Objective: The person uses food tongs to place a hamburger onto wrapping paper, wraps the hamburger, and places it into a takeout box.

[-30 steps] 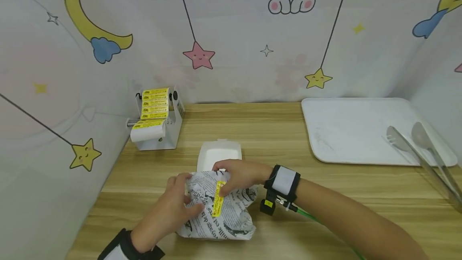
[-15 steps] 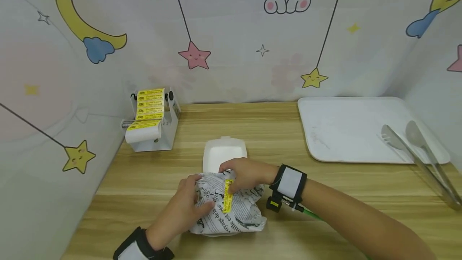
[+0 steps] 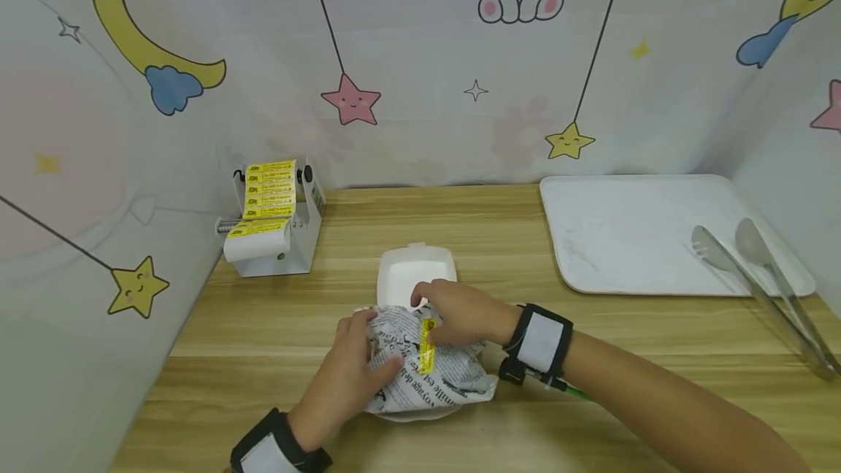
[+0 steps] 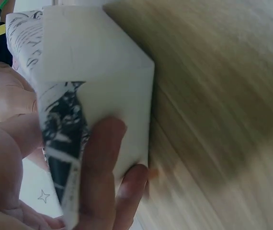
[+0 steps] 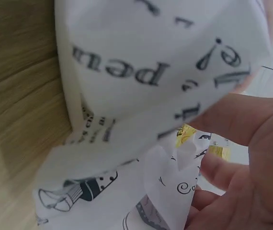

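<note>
Left grip (image 3: 350, 372): grasps the parcel (image 3: 453, 372)
Right grip (image 3: 468, 313): also grasps it
Parcel: sits in open box (image 3: 404, 271)

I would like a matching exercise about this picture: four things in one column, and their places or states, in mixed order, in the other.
Things:
1. label dispenser
2. newspaper-print wrapping paper
3. metal tongs
4. yellow sticker

Places or states:
A. touched by both the left hand and the right hand
B. stuck on the printed paper
C. at the back left of the table
D. lying partly on the white tray

Pairs: 1-C, 2-A, 3-D, 4-B
</note>
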